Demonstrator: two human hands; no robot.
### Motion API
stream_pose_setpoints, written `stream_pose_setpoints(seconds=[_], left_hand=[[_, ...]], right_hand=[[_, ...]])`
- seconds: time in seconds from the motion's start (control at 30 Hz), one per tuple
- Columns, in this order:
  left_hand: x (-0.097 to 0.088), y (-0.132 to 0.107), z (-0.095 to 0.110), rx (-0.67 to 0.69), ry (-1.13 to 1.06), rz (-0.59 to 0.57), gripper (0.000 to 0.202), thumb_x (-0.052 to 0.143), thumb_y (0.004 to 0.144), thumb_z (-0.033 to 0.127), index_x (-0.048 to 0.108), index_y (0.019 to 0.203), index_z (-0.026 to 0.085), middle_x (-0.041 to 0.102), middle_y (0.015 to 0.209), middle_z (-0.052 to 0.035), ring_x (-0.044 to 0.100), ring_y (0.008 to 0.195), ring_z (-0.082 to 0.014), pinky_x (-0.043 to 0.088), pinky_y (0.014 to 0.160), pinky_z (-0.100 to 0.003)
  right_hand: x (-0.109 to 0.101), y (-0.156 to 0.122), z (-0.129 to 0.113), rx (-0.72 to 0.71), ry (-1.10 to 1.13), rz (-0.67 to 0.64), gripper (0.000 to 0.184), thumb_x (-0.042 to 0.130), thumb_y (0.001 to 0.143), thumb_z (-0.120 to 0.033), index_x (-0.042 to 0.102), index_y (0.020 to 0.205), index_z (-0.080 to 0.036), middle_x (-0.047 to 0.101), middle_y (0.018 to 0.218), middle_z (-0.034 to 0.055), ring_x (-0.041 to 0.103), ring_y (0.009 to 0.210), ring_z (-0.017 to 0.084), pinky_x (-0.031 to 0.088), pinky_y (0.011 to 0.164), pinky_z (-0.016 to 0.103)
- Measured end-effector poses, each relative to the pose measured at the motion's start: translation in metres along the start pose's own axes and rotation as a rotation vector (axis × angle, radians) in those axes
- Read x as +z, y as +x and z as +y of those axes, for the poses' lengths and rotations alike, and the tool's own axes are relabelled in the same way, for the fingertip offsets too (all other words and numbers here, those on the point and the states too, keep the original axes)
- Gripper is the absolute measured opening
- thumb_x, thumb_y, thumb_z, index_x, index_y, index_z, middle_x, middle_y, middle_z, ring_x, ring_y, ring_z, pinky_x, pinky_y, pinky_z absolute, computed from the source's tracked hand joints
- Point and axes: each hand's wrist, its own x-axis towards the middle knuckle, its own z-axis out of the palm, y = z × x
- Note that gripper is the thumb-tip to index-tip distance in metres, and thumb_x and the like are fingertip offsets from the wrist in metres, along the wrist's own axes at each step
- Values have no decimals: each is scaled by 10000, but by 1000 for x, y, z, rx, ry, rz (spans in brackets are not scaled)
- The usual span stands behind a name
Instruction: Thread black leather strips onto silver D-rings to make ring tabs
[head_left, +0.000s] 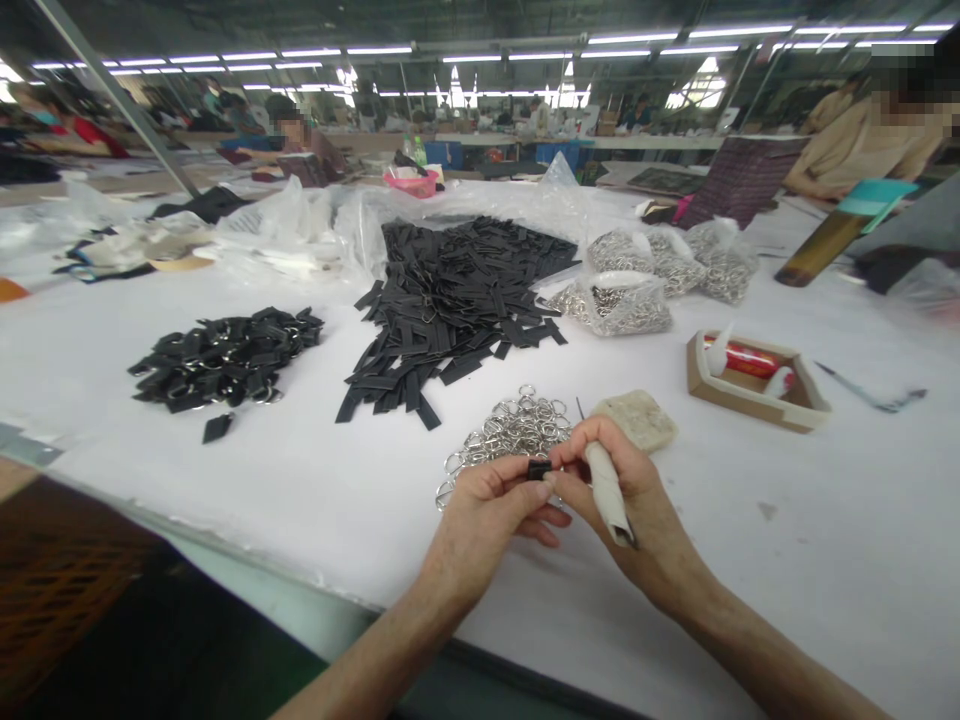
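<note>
Between the fingertips of my left hand (487,510) is a small folded black strip (538,470). My right hand (630,490) pinches at the strip's right end. The same hand also holds a thin tool with a pale wrapped handle (609,490), its narrow metal tip pointing away from me. Just beyond my fingers lies a heap of silver metal rings (517,425). Farther back is a large pile of flat black strips (465,290). On the left, black tabs with rings through them (225,360) form a smaller pile.
A pale block (637,420) lies beyond my right hand. To its right, a cardboard tray (757,400) holds a red tube. Clear bags of rings (626,305), a teal-lidded bottle (844,235) and a pink basket (412,183) stand farther back. Several people work around the room.
</note>
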Motion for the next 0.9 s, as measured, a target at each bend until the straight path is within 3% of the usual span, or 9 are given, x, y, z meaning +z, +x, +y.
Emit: stream_pose_setpoints(seconds=[0.2,0.4,0.9], left_hand=[[-1,0,-4,-21,-8,23,167,571,780,219,674,858,114,688,795,-87,650,738,-187,532,681,-303],[0,2,-9,-32,-63,95,109,607,755,217,658,746,121,684,723,-68,659,696,-185,541,650,-290],[3,4,-10,-50,-97,137,85,624,738,213,609,734,130,662,668,-41,650,630,-167,540,604,-276]], right_hand=[[1,0,2,42,4,-12,116,584,769,-190,473,797,-206,536,743,-23,447,574,114,373,494,227],[1,0,-2,58,4,-16,88,555,797,-200,467,793,-209,570,827,7,515,680,146,403,543,244],[1,1,8,-15,-77,-7,81,544,807,-181,468,814,-208,542,784,-8,476,626,126,381,521,233]])
